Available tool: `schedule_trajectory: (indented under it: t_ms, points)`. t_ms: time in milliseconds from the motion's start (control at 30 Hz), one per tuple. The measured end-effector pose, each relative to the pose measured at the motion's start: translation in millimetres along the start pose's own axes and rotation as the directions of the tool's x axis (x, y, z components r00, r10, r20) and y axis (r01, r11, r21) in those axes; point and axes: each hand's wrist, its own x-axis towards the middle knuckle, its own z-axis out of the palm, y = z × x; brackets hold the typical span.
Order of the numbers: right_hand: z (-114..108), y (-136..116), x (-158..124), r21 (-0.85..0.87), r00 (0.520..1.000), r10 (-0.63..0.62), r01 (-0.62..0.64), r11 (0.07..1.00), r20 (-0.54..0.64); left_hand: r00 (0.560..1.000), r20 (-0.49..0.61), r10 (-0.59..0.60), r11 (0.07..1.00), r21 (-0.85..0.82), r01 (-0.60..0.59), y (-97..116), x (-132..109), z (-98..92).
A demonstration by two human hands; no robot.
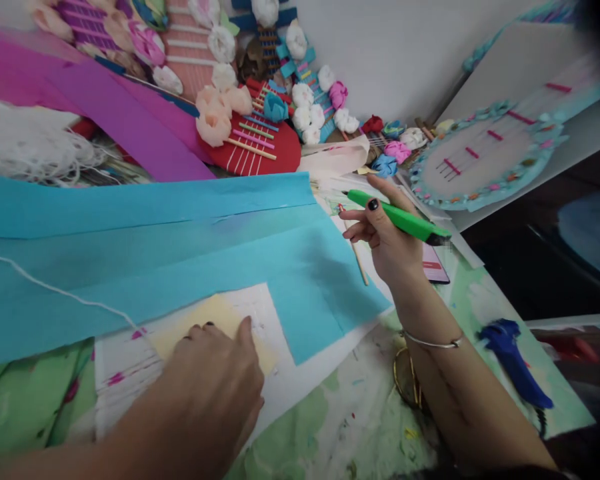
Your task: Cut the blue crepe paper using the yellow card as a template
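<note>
My left hand (215, 377) rests on a pale yellow paper piece (207, 313), its thumb apart and its other fingers bent down and partly hidden. Under the yellow piece lies a white sheet (290, 393) with pink marks. A white string (75, 293) runs across from the left to the yellow piece. In my right hand (395, 240), raised over the table, is a green pen-like tool (403, 217) with a dark point and black end. A long turquoise crepe paper sheet (330, 287), notched at its front edge, spreads between and beyond my hands.
A thin wooden stick (359, 260) and a phone (435, 265) lie near my right hand. A blue-handled glue gun (517, 363) lies at right. Behind are purple paper (130, 113), white string (35, 143), a red disc (260, 153) and several paper-flower decorations (305, 110).
</note>
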Motion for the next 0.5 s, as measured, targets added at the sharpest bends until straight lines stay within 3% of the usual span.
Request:
schedule_trajectory:
  t_ms: [167, 267, 333, 500]
  points:
    - [-9.9, -43.4, -4.6, -0.089, 0.994, -0.098, 0.103, 0.991, 0.049, 0.967, -0.079, 0.242, 0.962, -0.109, -0.250, -1.1, 17.5, -8.0]
    - [-18.6, -55.9, -8.6, -0.195, 0.986, -0.087, 0.114, 0.974, 0.143, 0.891, -0.302, 0.340, 0.921, -0.085, -0.380, 4.5, 34.7, -1.5]
    - [-26.2, -54.7, -13.8, -0.259, 0.969, -0.083, 0.144, 0.955, 0.233, 0.831, -0.389, 0.396, 0.891, -0.054, -0.450, 9.2, 43.7, 8.1]
    - [-51.5, -25.9, -39.8, -0.418, 0.880, -0.037, 0.262, 0.870, 0.473, 0.773, -0.453, 0.445, 0.865, -0.008, -0.502, 16.7, 58.2, 26.2]
